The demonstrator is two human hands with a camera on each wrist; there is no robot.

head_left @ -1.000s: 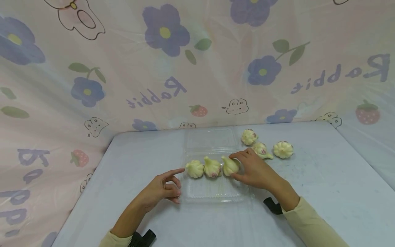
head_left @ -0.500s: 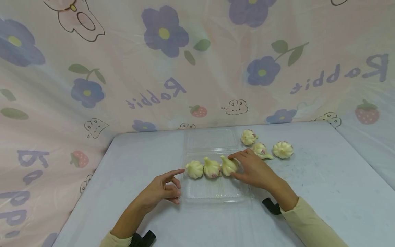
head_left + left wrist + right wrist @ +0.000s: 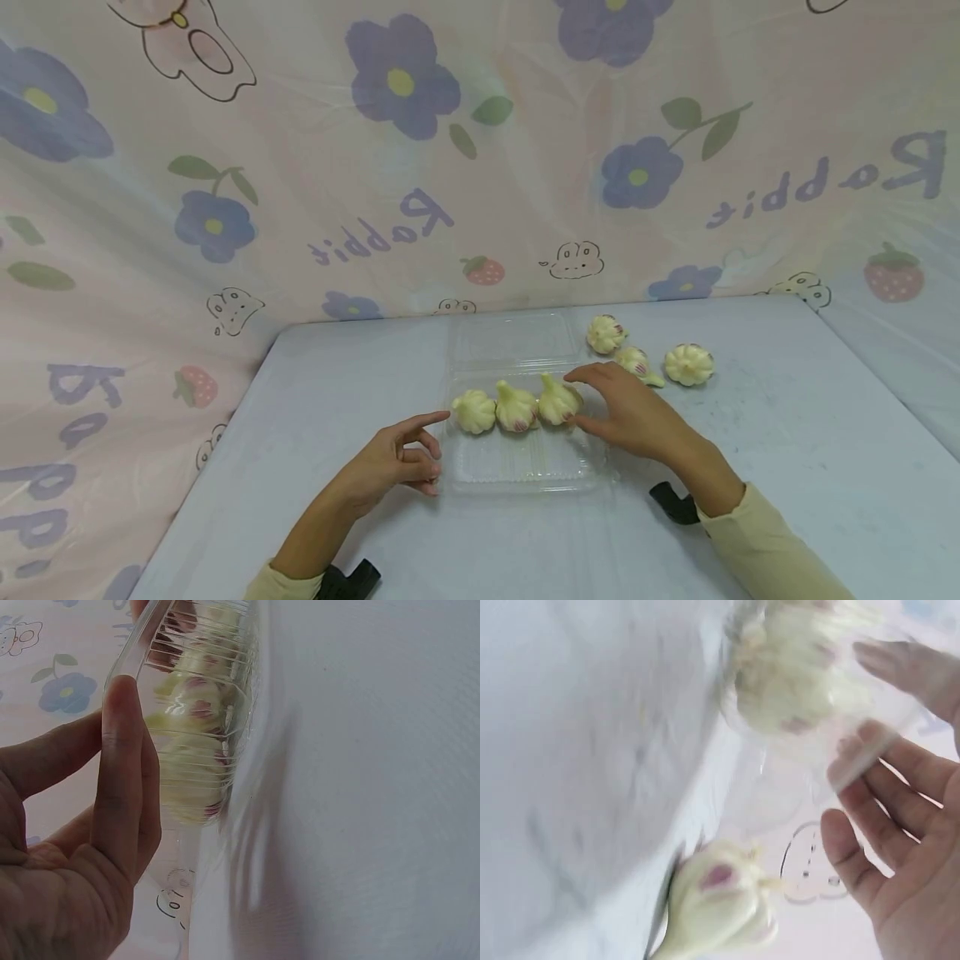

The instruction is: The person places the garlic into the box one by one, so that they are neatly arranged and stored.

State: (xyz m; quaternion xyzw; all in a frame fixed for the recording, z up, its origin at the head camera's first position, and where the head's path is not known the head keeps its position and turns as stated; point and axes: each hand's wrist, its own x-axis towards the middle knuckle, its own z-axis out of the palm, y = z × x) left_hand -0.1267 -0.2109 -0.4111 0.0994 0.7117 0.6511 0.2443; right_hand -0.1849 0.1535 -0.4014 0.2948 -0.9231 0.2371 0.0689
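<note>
The right hand (image 3: 626, 412) had its thumb and index finger parted at the right side of the rightmost garlic bulb (image 3: 558, 404), its fingers loose and gripping nothing; whether the thumb tip touched the bulb could not be told. The left hand (image 3: 382, 467) stretched its index finger to the side of the clear container (image 3: 525, 467), the other fingers bent more loosely, none closed round a bulb; in the left wrist view its fingers lay against the container's rim. Both forearms reached in from the near edge, in pale sleeves (image 3: 772, 542). Inside the container, the rightmost bulb stood in a row with the middle bulb (image 3: 516, 408) and the left bulb (image 3: 475, 412), the lid (image 3: 515, 340) laid open behind. Three loose bulbs (image 3: 689, 364) sat on the white table (image 3: 810, 450) to the right. Beyond, the floral backdrop (image 3: 525, 167) read "Rabbit" twice, mirror-reversed; lettering down its left side was only partly legible.
</note>
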